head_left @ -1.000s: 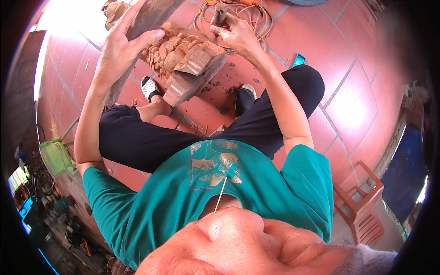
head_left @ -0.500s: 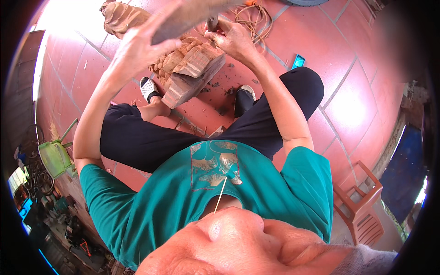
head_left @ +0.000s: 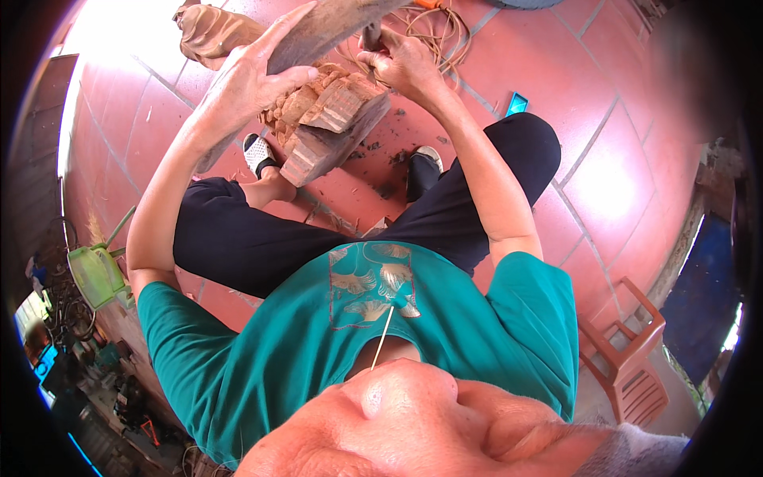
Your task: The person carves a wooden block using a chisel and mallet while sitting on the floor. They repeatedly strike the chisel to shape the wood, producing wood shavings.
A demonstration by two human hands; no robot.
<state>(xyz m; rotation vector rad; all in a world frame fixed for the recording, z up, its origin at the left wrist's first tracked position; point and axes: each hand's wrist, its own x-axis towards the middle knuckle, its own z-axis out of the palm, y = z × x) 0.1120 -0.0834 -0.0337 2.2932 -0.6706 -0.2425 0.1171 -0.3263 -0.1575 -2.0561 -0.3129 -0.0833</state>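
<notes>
- Left hand point(head_left: 246, 79) grips a flat wooden slab point(head_left: 334, 20), fingers spread along its edge
- Right hand point(head_left: 401, 63) is closed round a dark tool handle point(head_left: 372, 36)
- Carved wooden block point(head_left: 330, 119) sits just below both hands, above the red tiled floor point(head_left: 604, 167)

Seated on the floor, work held up between the knees.

The left hand point(head_left: 238, 87) grips a slab point(head_left: 334, 24) lying over the carved block point(head_left: 330, 119); the right hand point(head_left: 401, 63) sits just right of it — a coil of cord point(head_left: 437, 28) behind. Two shoes point(head_left: 258, 153) rest under the block, a phone point(head_left: 517, 103) lies to the right, a chair point(head_left: 628, 362) far right — a can point(head_left: 95, 274) far left.
</notes>
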